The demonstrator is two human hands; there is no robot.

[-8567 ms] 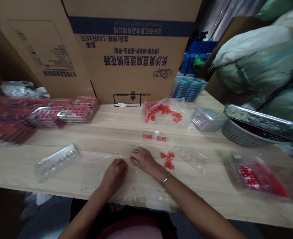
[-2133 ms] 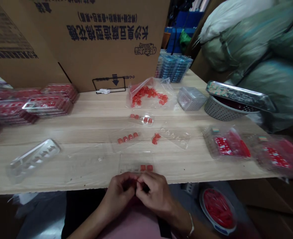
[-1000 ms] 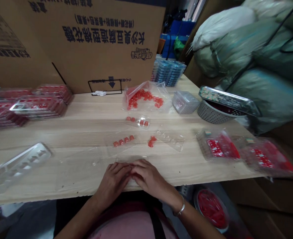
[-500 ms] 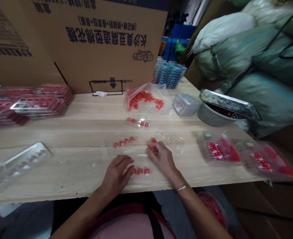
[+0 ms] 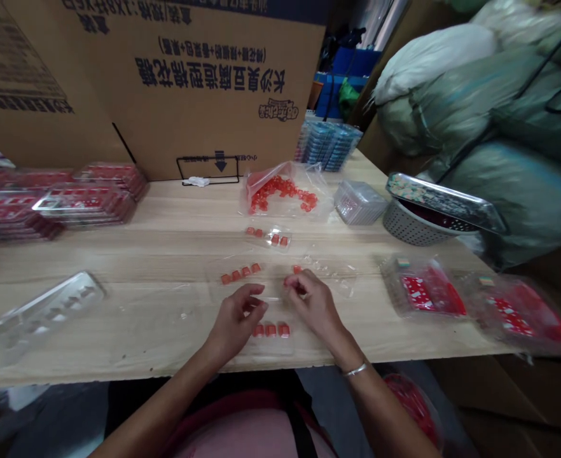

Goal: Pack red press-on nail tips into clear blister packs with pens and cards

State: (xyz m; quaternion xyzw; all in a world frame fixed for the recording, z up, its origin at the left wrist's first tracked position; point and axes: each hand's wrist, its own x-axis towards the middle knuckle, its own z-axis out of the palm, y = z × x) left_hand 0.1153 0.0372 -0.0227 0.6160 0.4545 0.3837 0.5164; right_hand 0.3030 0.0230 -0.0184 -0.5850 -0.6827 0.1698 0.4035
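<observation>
My right hand (image 5: pixel 310 302) pinches a small red translucent piece (image 5: pixel 287 280) between thumb and fingertips, over the middle of the table. My left hand (image 5: pixel 236 318) is held with thumb and forefinger curved and apart, nothing seen between them. Just beyond it lies a clear plastic tray with a slanted row of red square pieces (image 5: pixel 246 271). Below and right of the left fingertips, a nearer clear tray holds more red pieces (image 5: pixel 271 330), partly covered by that hand. Another clear tray (image 5: pixel 338 277) lies right of my right hand, with one red piece (image 5: pixel 297 269) at its left end.
Farther back are a small tray (image 5: pixel 275 240) and an open bag of red pieces (image 5: pixel 285 189). Packed red boxes (image 5: pixel 80 202) are stacked left, before a large carton (image 5: pixel 204 95). An empty-looking tray (image 5: pixel 51 312), clear containers (image 5: pixel 359 201), a grey basket (image 5: pixel 411 224) and bagged packs (image 5: pixel 423 289) lie around.
My left hand has lifted slightly from the near tray and shifted right, its thumb and forefinger now apart. My right hand still pinches the red piece in nearly the same place. The view has shifted slightly.
</observation>
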